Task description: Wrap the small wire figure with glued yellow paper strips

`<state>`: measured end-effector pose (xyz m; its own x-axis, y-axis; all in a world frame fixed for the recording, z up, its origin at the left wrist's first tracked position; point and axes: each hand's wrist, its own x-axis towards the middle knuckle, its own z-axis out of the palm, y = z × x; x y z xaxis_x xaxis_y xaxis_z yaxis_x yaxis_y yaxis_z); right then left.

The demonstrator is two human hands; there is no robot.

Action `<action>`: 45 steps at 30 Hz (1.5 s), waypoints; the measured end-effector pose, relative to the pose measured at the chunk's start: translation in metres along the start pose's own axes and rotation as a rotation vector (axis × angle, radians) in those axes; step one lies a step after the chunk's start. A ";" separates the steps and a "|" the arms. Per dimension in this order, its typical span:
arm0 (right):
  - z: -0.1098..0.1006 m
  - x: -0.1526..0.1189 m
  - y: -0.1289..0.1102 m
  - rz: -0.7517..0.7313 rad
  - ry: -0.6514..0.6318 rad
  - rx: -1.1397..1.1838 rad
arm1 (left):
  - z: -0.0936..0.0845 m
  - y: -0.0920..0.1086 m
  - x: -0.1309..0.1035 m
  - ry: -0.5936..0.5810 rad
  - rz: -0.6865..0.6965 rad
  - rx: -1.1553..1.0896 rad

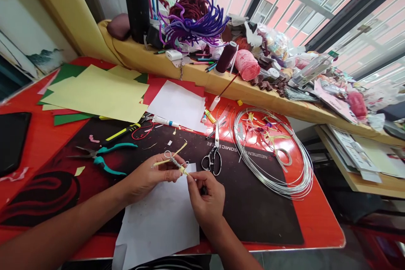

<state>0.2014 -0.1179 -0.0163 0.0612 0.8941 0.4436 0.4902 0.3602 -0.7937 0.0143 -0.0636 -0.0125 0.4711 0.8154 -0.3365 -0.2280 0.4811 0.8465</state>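
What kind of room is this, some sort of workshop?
Probably a home craft corner by a window: a coil of silvery wire, scissors and sheets of coloured paper lie on the table.

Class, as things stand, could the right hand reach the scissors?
Probably yes: the scissors lie just beyond the right hand with nothing on top, though its fingers are pinching the wire-and-yellow piece.

Dark desk mat [253,206]: upside-down "SOMIC" and, seemingly, "NEWMEN".

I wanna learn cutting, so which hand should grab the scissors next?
Probably the right hand: it's closest to the scissors, though busy pinching a yellow strip. The left hand is farther off, holding twisted wire.
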 end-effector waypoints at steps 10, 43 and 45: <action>-0.003 -0.001 0.009 -0.047 -0.008 -0.071 | -0.008 0.009 0.003 0.057 0.103 0.183; 0.004 0.002 0.015 0.138 -0.145 0.068 | -0.001 0.011 0.003 0.115 -0.066 -0.005; 0.005 0.001 0.015 0.151 -0.138 0.070 | -0.001 0.009 0.003 0.111 -0.084 -0.039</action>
<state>0.2048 -0.1100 -0.0299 0.0078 0.9656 0.2598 0.4228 0.2322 -0.8760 0.0126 -0.0565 -0.0063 0.3935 0.8013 -0.4506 -0.2256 0.5593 0.7977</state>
